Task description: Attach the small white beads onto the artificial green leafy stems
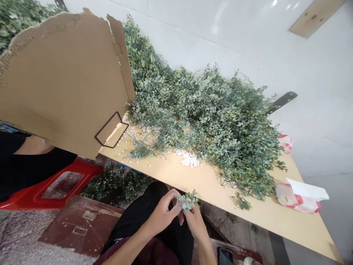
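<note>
Over my lap, just off the table's front edge, both my hands meet around a small sprig of artificial greenery (188, 200). My left hand (168, 209) is closed, its thumb and fingers pinching the sprig from the left. From the right, my right hand (194, 219) grips the same sprig low down, with some fingers hidden beneath the leaves. A small heap of white beads (189, 158) lies on the table beyond my hands. Behind it spreads a large pile of artificial greenery (220, 121). One loose sprig (241, 202) rests near the table edge to the right.
A tall cardboard sheet (74, 73) stands at the left, with a black wire frame (111, 130) at its lower corner. Past it, a person in black sits on a red stool (55, 187). A red-and-white plastic bag (298, 198) lies at the right of the table (303, 228).
</note>
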Motion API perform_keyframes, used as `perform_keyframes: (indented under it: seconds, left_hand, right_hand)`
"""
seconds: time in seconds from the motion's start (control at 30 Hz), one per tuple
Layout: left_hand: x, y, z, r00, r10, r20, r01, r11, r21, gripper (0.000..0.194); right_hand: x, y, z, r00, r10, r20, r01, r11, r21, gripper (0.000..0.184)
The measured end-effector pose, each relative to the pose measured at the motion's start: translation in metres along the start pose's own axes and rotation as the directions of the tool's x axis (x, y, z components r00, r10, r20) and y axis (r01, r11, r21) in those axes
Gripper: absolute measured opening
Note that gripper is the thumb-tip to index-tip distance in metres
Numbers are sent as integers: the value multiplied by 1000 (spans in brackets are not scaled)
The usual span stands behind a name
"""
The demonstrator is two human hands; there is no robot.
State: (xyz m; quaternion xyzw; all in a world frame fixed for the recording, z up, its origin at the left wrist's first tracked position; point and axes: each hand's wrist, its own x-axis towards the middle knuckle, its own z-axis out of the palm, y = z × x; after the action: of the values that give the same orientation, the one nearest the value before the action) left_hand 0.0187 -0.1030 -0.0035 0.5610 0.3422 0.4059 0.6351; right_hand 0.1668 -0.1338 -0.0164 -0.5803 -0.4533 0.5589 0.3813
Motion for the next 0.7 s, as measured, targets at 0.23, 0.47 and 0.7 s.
perform_keyframes:
  seconds: [0.23,0.47,0.7]
  left_hand:
    - [4,10,0,978,16,207,-25,999,42,16]
    - [3,-3,3,982,-86,166,117,976,-182,27]
    - [5,-18,7,990,-83,-115,59,979,-194,31]
  right_hand:
    - [6,9,-8,997,30,-65,-17,982,189,48]
    - [9,26,-8,993,82,-79,-59,965,254,48]
    - [2,0,0,996,-43,72,56,980,-189,33]
